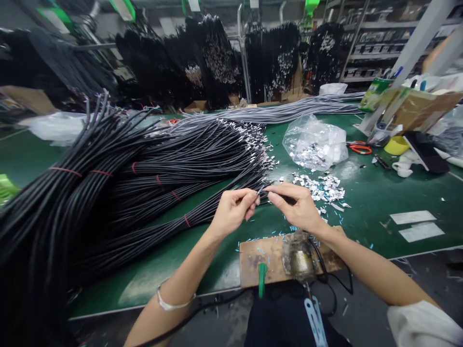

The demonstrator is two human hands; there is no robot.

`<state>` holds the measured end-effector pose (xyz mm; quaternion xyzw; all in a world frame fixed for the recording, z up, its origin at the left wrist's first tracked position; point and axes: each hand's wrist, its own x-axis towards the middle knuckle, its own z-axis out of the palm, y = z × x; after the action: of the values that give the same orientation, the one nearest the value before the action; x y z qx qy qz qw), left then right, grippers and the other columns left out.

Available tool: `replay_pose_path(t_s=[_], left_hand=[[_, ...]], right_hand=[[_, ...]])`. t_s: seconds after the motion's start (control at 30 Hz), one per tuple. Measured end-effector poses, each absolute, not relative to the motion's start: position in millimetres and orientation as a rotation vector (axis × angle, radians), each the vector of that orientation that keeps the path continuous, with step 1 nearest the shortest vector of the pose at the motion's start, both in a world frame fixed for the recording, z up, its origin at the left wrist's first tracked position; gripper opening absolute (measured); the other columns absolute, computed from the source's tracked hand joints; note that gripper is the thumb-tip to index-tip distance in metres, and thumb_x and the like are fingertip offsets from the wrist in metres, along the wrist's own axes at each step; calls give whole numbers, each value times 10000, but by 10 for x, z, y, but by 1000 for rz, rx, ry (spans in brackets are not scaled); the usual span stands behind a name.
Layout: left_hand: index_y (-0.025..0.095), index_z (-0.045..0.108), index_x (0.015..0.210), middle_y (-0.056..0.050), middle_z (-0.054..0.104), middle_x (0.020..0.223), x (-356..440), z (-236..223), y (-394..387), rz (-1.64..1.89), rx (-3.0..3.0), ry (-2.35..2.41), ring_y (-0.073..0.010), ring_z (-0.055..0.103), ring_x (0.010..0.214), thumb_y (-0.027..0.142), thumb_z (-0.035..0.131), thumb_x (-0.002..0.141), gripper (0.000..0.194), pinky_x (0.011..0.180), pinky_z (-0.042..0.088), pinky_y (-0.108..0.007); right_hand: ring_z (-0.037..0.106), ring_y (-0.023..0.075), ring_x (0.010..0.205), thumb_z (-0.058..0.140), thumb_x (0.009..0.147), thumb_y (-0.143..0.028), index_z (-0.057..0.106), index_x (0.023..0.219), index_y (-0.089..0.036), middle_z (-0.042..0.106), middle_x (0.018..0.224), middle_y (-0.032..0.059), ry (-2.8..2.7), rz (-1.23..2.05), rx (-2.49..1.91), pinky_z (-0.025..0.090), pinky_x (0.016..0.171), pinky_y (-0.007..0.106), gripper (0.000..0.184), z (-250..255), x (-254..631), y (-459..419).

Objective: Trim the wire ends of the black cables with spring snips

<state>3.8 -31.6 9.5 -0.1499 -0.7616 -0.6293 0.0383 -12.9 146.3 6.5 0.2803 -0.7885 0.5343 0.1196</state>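
Left hand (236,208) and right hand (299,205) are pinching a thin wire (260,190) — both nearly closed — above the tabletop (372,195).

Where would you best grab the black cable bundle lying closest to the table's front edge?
Probably around the red tie, where the black cable bundle is gathered; further right its strands fan out. Coming from the front edge of the table seems best: bare green tabletop shows along that side, while other bundles lie behind.
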Motion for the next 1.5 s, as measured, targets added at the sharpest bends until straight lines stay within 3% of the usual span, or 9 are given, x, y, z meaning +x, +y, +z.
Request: replay_pose_path(t_s=[0.43,0.57,0.67,0.73,0.9,1.1,1.3,1.4,1.5], left_hand=[[316,704,701,75,679,604,110,-17,-304,-1269,-358,-2486,-165,612,503,447,666,674,139,426,500,-252],[355,698,680,95,692,630,104,63,-301,-1331,-321,-2540,-194,642,538,492,671,628,150,445,532,-281],[343,690,641,78,697,650,49,80,-315,-1428,-393,-2575,-201,659,590,488,692,610,148,517,556,-284],[324,685,641,66,694,656,7,28,-320,-1450,-407,-2566,-199,656,611,488,691,619,166,544,552,-281],[194,670,671,1,657,592,-30,-169,-288,-1345,-333,-2666,-161,584,523,536,634,670,345,466,461,-231],[159,543,553,12,505,486,-21,-123,-253,-1410,-416,-2658,-103,432,457,505,483,791,424,419,337,-196],[153,569,580,9,508,516,69,-91,-187,-1398,-344,-2642,-97,422,481,414,484,821,365,468,316,-208],[151,540,548,18,447,483,81,-69,-180,-1497,-346,-2596,-84,364,452,390,447,844,391,457,279,-214],[144,551,571,21,437,485,57,-46,-198,-1576,-329,-2548,-77,344,445,408,452,852,398,449,257,-214]], right_hand=[[514,96,714,731,685,-472,627,707,-177,559,766,-17,-2226,1786,777,408,685,227,314,-13,-238,1491],[409,78,574,740,625,-544,586,697,-174,495,637,-49,-2196,2312,716,330,546,226,408,-78,-243,1439],[232,62,452,651,698,-599,497,668,-189,306,504,-98,-2257,2755,797,210,445,227,439,-117,-243,1394],[237,68,464,605,778,-539,456,655,-194,274,521,-92,-2337,2628,876,225,454,223,395,-115,-243,1390],[407,99,703,621,785,-199,447,711,-183,442,803,-16,-2398,1581,688,342,644,235,190,-65,-224,1425],[243,96,463,252,973,-325,277,654,-224,219,519,-81,-2626,1923,944,305,478,224,336,-76,-216,1377],[458,166,786,496,826,-174,437,785,-197,481,874,52,-2388,1276,757,379,702,305,75,-59,-317,1482],[459,158,722,473,880,-243,473,727,-190,489,751,34,-2220,1258,400,364,680,301,161,-5,-440,1600],[434,116,585,433,919,-411,560,705,-174,502,624,-6,-2301,1461,532,332,587,267,343,46,-481,1625]])
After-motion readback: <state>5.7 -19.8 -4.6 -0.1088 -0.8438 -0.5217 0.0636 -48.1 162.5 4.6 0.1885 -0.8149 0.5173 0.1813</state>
